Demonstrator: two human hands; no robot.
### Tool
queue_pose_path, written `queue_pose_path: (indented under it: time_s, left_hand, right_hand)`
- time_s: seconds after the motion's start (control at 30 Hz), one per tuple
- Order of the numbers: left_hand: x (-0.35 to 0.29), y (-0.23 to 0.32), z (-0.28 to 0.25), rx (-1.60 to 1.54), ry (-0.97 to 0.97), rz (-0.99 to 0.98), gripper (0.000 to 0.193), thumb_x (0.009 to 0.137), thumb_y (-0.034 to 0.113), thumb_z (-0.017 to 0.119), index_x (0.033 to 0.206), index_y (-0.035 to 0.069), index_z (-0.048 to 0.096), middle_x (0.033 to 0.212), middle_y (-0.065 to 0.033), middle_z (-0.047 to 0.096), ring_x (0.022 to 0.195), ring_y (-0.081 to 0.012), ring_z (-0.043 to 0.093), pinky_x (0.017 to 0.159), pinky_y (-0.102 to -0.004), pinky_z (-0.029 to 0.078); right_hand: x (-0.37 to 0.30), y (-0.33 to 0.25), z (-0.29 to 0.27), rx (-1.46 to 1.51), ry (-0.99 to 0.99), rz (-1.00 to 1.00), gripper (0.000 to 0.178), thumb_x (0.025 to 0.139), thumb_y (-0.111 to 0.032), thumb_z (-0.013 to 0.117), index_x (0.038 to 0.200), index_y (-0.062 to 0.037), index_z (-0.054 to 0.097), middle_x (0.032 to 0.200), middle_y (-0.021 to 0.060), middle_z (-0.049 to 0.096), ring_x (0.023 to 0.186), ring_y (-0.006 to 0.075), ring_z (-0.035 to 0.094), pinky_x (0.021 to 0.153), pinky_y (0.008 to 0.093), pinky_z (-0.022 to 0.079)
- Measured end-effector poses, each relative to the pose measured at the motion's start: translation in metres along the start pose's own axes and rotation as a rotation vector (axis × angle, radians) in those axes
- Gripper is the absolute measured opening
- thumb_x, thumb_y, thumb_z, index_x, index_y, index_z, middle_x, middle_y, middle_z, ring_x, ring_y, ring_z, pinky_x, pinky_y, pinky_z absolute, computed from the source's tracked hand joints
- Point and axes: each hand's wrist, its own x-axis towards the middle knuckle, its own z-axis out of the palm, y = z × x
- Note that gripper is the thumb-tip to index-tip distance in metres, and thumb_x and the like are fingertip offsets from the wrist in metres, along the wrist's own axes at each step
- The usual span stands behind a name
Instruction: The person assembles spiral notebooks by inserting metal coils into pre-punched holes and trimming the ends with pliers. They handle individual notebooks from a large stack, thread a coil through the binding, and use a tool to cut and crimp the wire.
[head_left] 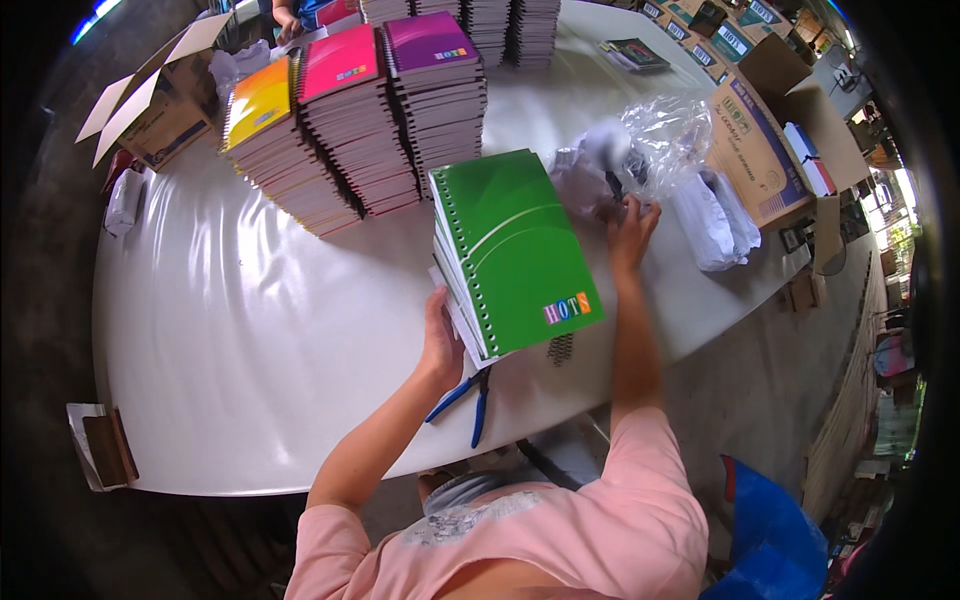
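A thick stack of green-covered notebook pages (520, 245) lies in front of me, with a row of punched holes along its left edge and no wire visible in them. My left hand (442, 340) grips its lower left edge; the fingertips are hidden by the pages. To the right of the stack, my right hand (632, 235) reaches to a crumpled clear plastic bag (665, 150) and white wrapping with dark pieces in it. Its fingers are apart and slightly curled. Blue-handled pliers (475, 400) lie partly under the stack, and a dark wire coil (561, 348) shows by its lower edge.
Tall piles of yellow (262, 105), pink (342, 68) and purple notebooks (430, 50) stand behind the green stack. Open cardboard boxes flank the table, one at left (168, 125), one at right (752, 150). White packages (715, 220) lie nearby. Another person's hand (287, 22) shows at the far side.
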Motion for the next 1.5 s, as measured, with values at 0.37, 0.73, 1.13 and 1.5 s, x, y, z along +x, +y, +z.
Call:
queue_pose_path:
  time_s: [0.37,0.73,1.13,1.5]
  left_hand:
    - [0.011,-0.024,-0.044,0.061,0.101,0.187,0.050,0.091,0.041,0.045,0.128,0.006,0.043,0.121,-0.0085,0.049,0.110,-0.0213,0.048,0.095,-0.0374,0.041]
    - [-0.117,-0.132,0.021,0.812,1.462,0.651,0.058,0.089,0.037,0.056,0.133,0.004,0.037,0.136,-0.0106,0.033,0.128,-0.0243,0.033,0.102,-0.0412,0.029]
    - [-0.036,-0.278,0.138,-0.638,0.692,0.337,0.068,0.069,0.043,0.066,0.125,0.010,0.043,0.120,-0.0068,0.049,0.113,-0.0269,0.045,0.093,-0.0486,0.036]
    - [-0.031,-0.290,0.112,-0.535,0.492,0.348,0.059,0.074,0.036,0.062,0.124,0.010,0.044,0.118,-0.0060,0.053,0.113,-0.0197,0.046,0.099,-0.0362,0.032]
  right_hand:
    - [0.046,0.069,0.058,0.189,-0.024,-0.146,0.039,0.071,-0.013,0.072,0.105,-0.0112,0.054,0.120,0.0208,0.037,0.114,0.0398,0.037,0.096,0.0513,0.032]
    - [0.035,0.074,0.004,0.643,-0.108,-0.208,0.057,0.080,-0.017,0.064,0.131,-0.0086,0.041,0.131,0.0229,0.027,0.118,0.0365,0.029,0.095,0.0464,0.030]
    - [0.037,0.073,0.022,0.796,-0.094,-0.287,0.058,0.077,-0.012,0.059,0.132,-0.0080,0.039,0.124,0.0203,0.034,0.113,0.0329,0.033,0.086,0.0390,0.036]
    - [0.033,0.037,-0.032,0.741,-0.430,-0.380,0.023,0.088,-0.020,0.056,0.105,-0.0058,0.050,0.071,0.0084,0.058,0.055,0.0239,0.055,0.054,0.0367,0.040]
